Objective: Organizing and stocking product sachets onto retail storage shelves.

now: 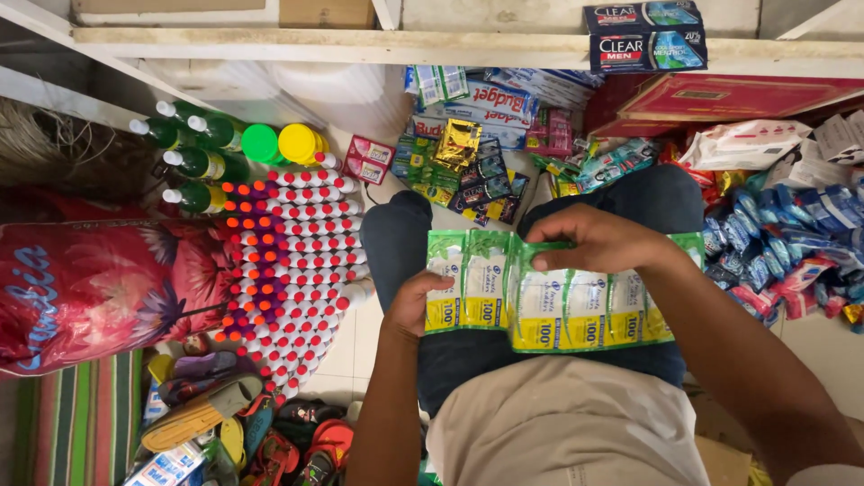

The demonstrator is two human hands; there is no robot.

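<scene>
Lying across the person's lap (540, 360), the strip of green-and-yellow sachets (549, 297) is running left to right, its long axis level with the knees and the sachet tops pointing away from the body. It is looking light, thin and floppy, likely slippery, so pinching the sealed edges seems best. The left hand (420, 301) is gripping the strip's left end; the right hand (598, 241) is pinching its top edge. Packets (468, 171) are lying beyond on the floor.

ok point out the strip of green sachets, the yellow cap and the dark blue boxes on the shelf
strip of green sachets (585, 310): head view, on the white middle of one sachet
yellow cap (298, 142): head view, on the cap's top
dark blue boxes (644, 36): head view, on the front face of the stack
</scene>
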